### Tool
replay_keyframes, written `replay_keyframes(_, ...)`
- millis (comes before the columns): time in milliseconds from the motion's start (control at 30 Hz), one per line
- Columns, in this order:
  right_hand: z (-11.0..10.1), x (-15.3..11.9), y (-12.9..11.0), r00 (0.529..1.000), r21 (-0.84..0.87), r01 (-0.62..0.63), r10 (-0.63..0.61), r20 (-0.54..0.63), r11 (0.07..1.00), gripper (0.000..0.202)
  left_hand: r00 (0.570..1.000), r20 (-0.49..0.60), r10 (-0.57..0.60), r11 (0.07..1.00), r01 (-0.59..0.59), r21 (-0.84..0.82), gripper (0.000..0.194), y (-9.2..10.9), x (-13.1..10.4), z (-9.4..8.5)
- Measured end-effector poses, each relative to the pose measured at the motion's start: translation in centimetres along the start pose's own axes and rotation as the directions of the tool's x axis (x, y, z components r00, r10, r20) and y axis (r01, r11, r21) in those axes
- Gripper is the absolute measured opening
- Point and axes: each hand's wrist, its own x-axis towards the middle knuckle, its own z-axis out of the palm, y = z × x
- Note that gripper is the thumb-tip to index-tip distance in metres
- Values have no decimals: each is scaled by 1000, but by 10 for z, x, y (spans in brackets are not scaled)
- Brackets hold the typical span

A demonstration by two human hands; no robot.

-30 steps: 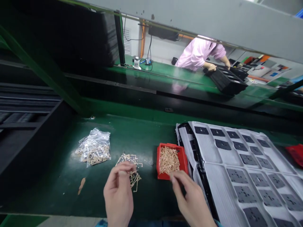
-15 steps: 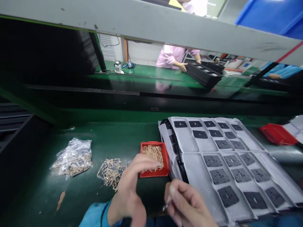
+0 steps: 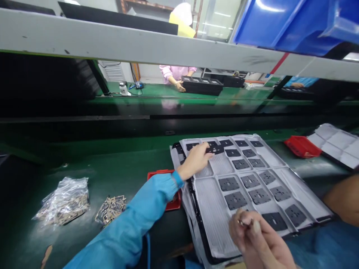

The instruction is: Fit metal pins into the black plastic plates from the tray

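Observation:
My left hand (image 3: pixel 198 158) reaches over the upper left of the white tray (image 3: pixel 211 231), its fingers closed on the near edge of a flat black plate (image 3: pixel 215 148) with cut-outs. That plate looks tilted above the tray's compartments. Lower down, my right hand (image 3: pixel 260 239) is held over the tray's near edge, thumb and fingertips pinching a small shiny metal piece (image 3: pixel 243 223). Several more black plates (image 3: pixel 235 200) lie in the tray's compartments. My left sleeve covers most of a red bin (image 3: pixel 174 204).
Left on the green bench lie a pile of small tan and metal parts (image 3: pixel 110 209) and a clear bag (image 3: pixel 66 200) of similar parts. Another red bin (image 3: pixel 303 146) stands at the right. A shelf beam (image 3: pixel 157 46) crosses above. Opposite, a person handles a black box (image 3: pixel 202 86).
My left hand has moved from near the red bin to the tray's upper left and taken hold of a black plate. My right hand still pinches the metal piece. The view has turned right.

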Motion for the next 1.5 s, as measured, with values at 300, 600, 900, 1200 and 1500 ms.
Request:
replay_keyframes(300,46,19,-5,989,-458,139,-148,17,878,9,972,10,-236,899,222,-377,13,36,-182,-37)
replay_keyframes(600,62,22,-9,982,-343,-39,99,160,939,17,965,50,-256,875,253,-413,20,34,-205,-48)
replay_keyframes(900,76,17,-10,976,-343,-63,129,174,937,18,969,5,-245,923,235,-306,21,39,-215,-59)
replay_keyframes(1200,85,12,-6,981,-399,32,48,189,917,16,948,-6,-319,913,305,-269,19,44,-229,-60)
replay_keyframes(1500,92,2,-5,980,-493,156,-72,184,856,14,953,-148,-263,925,206,-318,19,44,-233,-56)
